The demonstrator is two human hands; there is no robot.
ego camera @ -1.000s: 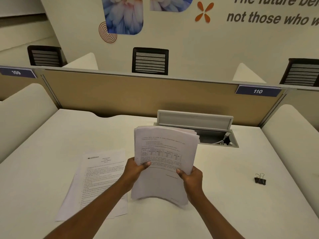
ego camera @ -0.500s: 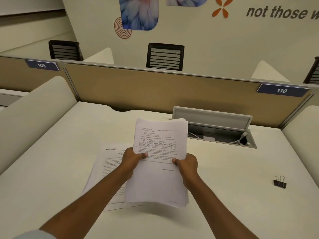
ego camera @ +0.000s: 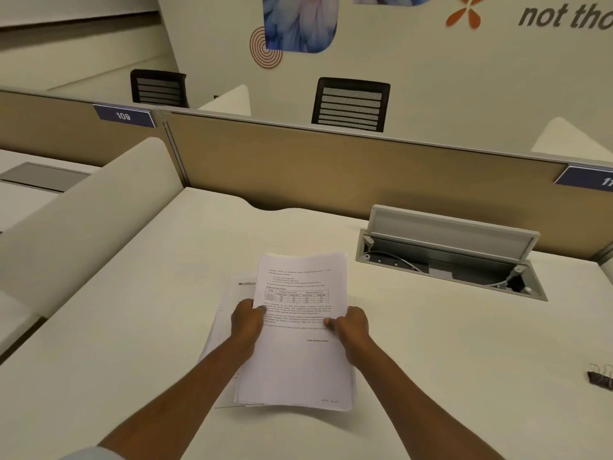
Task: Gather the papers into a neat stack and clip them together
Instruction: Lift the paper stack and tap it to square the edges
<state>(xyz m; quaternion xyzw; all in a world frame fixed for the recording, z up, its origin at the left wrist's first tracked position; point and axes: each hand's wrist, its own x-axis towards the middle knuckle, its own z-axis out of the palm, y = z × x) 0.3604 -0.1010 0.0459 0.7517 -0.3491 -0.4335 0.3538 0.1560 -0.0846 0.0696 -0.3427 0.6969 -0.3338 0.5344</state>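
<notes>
- Your bench is pale and wide and fills the lower half of the frame. A cream divider rises along its left side.
- A tan partition runs across the middle of the frame behind the bench. It carries a blue number plate marked 109 at upper left, and a black mesh chair shows above it.
- A grey cable box is set into the bench at centre right, with its lid tipped up and a white cable lying inside.
- The stack of papers sits in the lower centre of the frame, directly between your two hands. Its printed top page, which has a small table on it, faces you. The edges are nearly flush, with a few sheets peeping out at the lower left.
- Loose sheets lie flat on the bench beneath the stack, and their left side shows past it. You cannot tell whether the stack's lower edge touches them.
- Your left hand grips the stack's left edge about midway up. The thumb is laid on the top page and the fingers are curled out of sight behind.
- Your right hand grips the right edge at much the same height, thumb on the top page and fingers hidden behind.
- The binder clip lies on the bench at the right edge of the frame, partly cut off. It is well apart from both hands and the stack.
</notes>
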